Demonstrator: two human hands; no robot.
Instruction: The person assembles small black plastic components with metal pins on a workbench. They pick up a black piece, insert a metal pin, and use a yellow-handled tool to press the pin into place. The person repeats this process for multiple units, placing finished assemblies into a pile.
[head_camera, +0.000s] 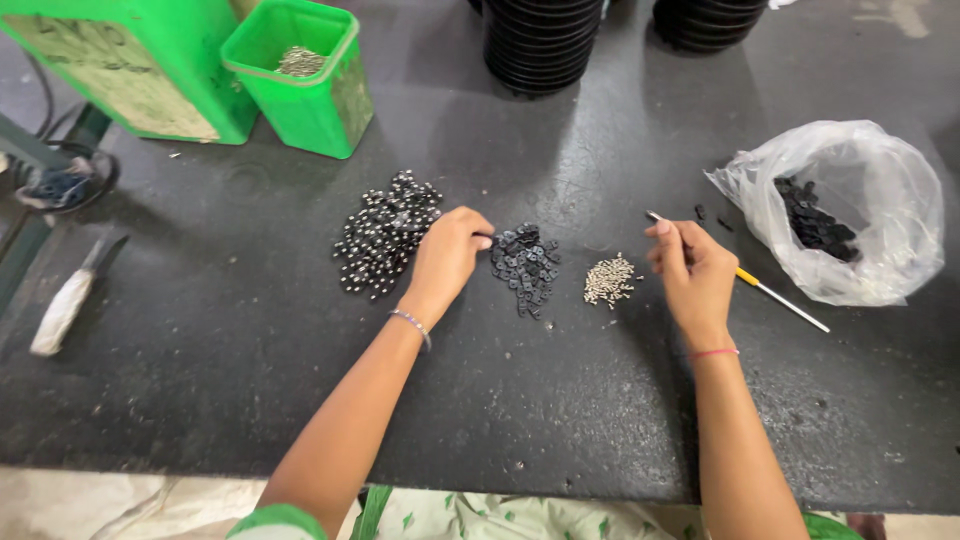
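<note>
1. Your left hand (447, 255) rests knuckles-up on the counter (250, 370), fingers curled, fingertips touching the left edge of the pile of small black flat parts (525, 265); whether it pinches one you cannot tell.
2. Your right hand (693, 272) is pressed together around a thin tool with a yellow collar (745, 277), held like a pen. Its long axis runs from the metal tip, just beyond your fingers toward the far edge, down and right toward the near right corner.
3. The black parts lie between your hands, nearer the left. The small heap of pale metal pins (609, 281) sits just right of them, nearer the right hand and apart from it.
4. Left of your left hand, touching the wrist side, spreads a larger pile of black pieces with shiny studs (385, 235).
5. Nothing stands between either hand and the two middle piles.
6. Toward the right edge lies a clear plastic bag (845, 205) holding more black parts; two stray bits lie beside its mouth.
7. At the far left corner stands a green bin (310, 100) with metal pieces, beside a green box (130, 60); stacks of black ribbed rings (545, 45) line the far edge.
8. A white-handled tool (65, 300) lies at the left edge.
</note>
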